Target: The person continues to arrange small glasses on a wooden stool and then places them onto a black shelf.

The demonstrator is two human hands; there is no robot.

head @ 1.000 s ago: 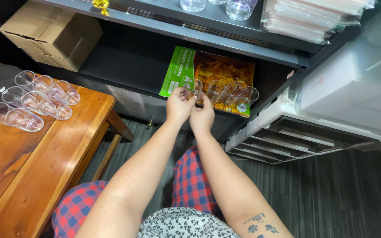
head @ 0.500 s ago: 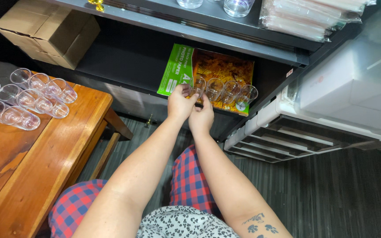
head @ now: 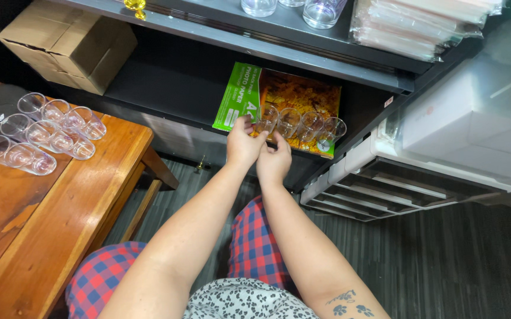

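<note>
Seated in red-and-blue plaid trousers (head: 255,245), reaching both arms out to a low dark shelf (head: 167,82) ahead. Left hand (head: 242,143) stretched to the near-left end of a row of clear glasses (head: 300,124) lying on their sides, fingertips curled loosely at the rim of the leftmost glass (head: 265,118); touching or only just beside it, cannot tell. Right hand (head: 274,160) just beside the left and a little nearer, fingers half bent, palm down, with nothing seen in its hold; how far open, cannot tell. Glasses resting in a line atop a flat pack (head: 279,97) with a green left edge and an orange leaf picture, pack lying on the shelf, tilted a little to the right.

At left, on a wooden table (head: 43,201), a second cluster of clear glasses (head: 40,133) lying on their sides, well apart from both hands. Far left on the shelf, a brown cardboard box (head: 66,41). Above, on an upper shelf (head: 249,32), upright glasses (head: 291,9) and, to the right, a stack of clear-wrapped packs (head: 409,23). At right, a pale grey machine (head: 468,136) with slotted trays beneath. Dark plank floor (head: 444,266) below. Paw-print tattoo (head: 345,302) showing on the right forearm.
</note>
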